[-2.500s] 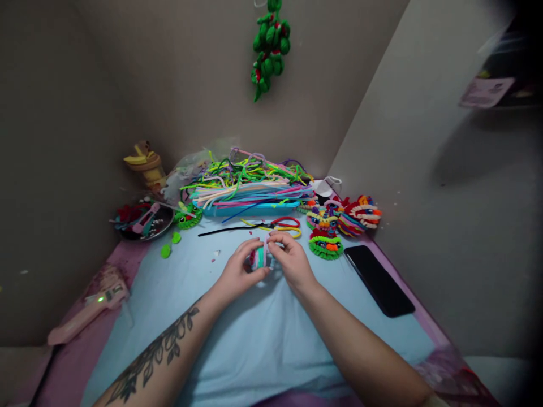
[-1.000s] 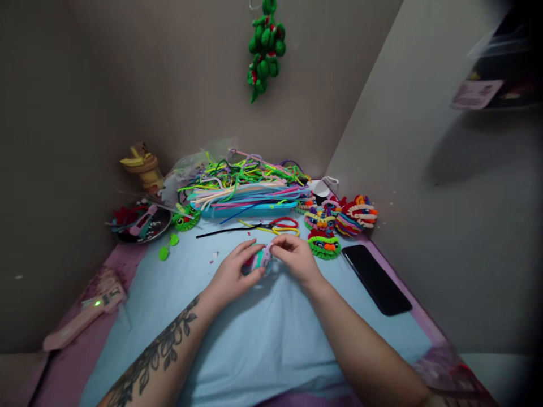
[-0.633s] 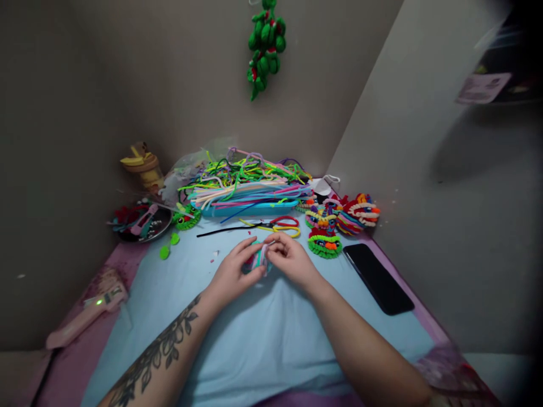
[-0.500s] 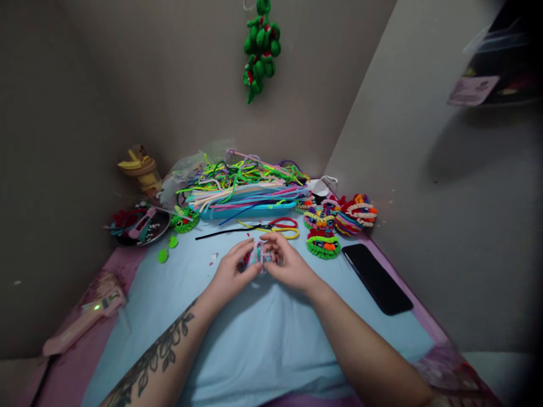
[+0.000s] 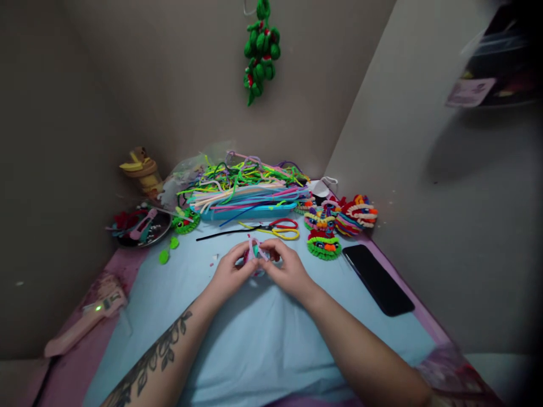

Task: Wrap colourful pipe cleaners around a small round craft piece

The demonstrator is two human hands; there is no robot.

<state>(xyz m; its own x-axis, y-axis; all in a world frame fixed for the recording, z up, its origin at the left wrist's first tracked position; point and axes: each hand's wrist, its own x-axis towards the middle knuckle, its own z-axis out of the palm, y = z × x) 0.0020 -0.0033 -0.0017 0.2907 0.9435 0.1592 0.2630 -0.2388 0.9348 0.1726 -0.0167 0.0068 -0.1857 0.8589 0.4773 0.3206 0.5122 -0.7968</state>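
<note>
Both hands meet over the light blue cloth (image 5: 254, 333) near the table's middle. My left hand (image 5: 229, 272) and my right hand (image 5: 285, 267) are closed round a small pipe-cleaner piece (image 5: 256, 252) of pink, teal and lilac. A lilac strand loops up from it between my fingertips. Most of the piece is hidden by my fingers. Red and yellow scissors (image 5: 280, 227) lie just beyond my hands, with a black pipe cleaner (image 5: 220, 233) beside them.
A blue tray heaped with coloured pipe cleaners (image 5: 244, 189) stands at the back. Finished fuzzy faces (image 5: 339, 221) sit at the right, a black phone (image 5: 378, 279) nearer. A dark dish of bits (image 5: 139, 226) and a pink glue gun (image 5: 85, 322) lie left. A green ornament (image 5: 259, 51) hangs above.
My fingers have kept turning the small piece and working the lilac strand round it. My hands have stayed in the same spot; the view has shifted slightly.
</note>
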